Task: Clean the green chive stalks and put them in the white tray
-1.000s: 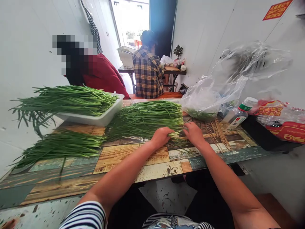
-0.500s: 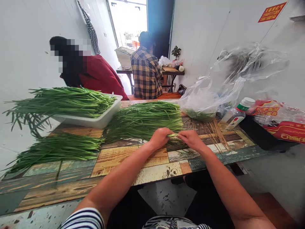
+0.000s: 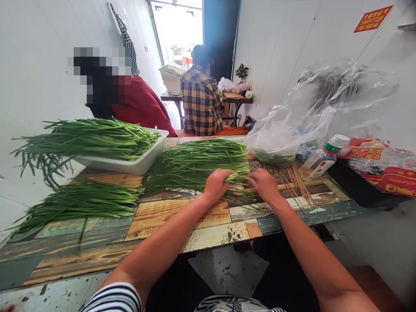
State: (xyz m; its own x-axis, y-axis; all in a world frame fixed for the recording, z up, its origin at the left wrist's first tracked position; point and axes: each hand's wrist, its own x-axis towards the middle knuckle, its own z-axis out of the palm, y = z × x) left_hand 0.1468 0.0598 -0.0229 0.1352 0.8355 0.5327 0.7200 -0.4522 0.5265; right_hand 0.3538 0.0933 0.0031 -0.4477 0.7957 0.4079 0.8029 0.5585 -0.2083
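My left hand (image 3: 217, 185) is closed around the pale stem ends of a few garlic chives (image 3: 231, 177), beside the near right edge of the large chive pile (image 3: 201, 160). Just right of those ends is my right hand (image 3: 264, 185), its fingers bent and slightly apart, with nothing visible in them. Short green scraps (image 3: 243, 196) lie on the table between and below both hands. Thin wooden skewers (image 3: 297, 184) fan out to the right of my right hand. A smaller chive bunch (image 3: 87, 199) rests on the left of the patterned table (image 3: 182, 212).
A white tub (image 3: 143, 162) heaped with chives stands back left. On the right are a clear plastic bag (image 3: 276, 143), a bottle (image 3: 325, 158) and a red package (image 3: 386, 177) by a black tray (image 3: 354, 184). Two people (image 3: 199, 99) sit beyond the table.
My right hand has come away from the stem ends and moved slightly right, its fingers loosening. My left hand still grips the chives, their ends now tilted upward. The view has shifted slightly.
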